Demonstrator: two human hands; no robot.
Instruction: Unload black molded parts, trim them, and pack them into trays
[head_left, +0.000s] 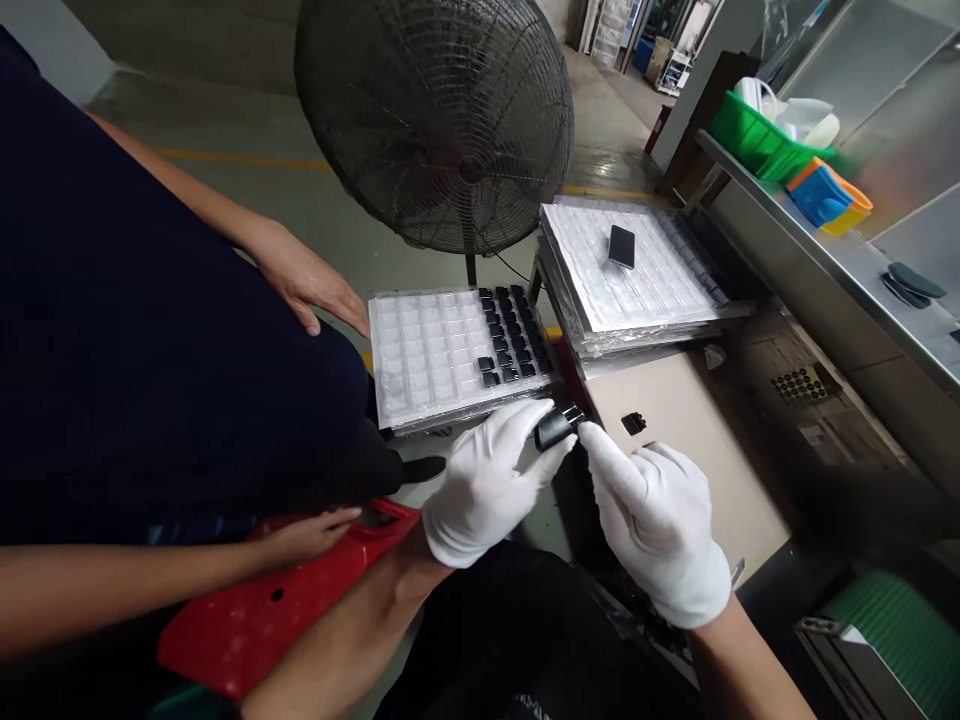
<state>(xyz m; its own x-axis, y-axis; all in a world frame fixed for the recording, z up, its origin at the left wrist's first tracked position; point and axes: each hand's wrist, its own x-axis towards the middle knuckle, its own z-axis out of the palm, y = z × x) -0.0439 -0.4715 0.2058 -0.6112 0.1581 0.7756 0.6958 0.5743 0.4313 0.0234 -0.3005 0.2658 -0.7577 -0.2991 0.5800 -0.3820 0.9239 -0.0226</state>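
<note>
In front of me, my left hand [487,485] in a white glove pinches a small black plastic part [553,428] between thumb and fingers. Thin prongs stick out of the part's right end. My right hand [656,525], also gloved in white, has its thumb and fingers closed at that pronged end; the fingertips partly hide what they grip. Just beyond my hands lies a clear compartment tray [427,360], its right-hand columns filled with black parts [517,330]. A flat black piece [634,423] rests on the beige work surface [690,440] near my right hand.
Stacked trays [592,290] with a black block [622,246] on top stand behind the work surface. A large fan [435,120] is at the back. A co-worker's hand [315,275] touches the tray's left side. A shelf [795,215] holds a green basket [765,140]; a red stool [277,600] is lower left.
</note>
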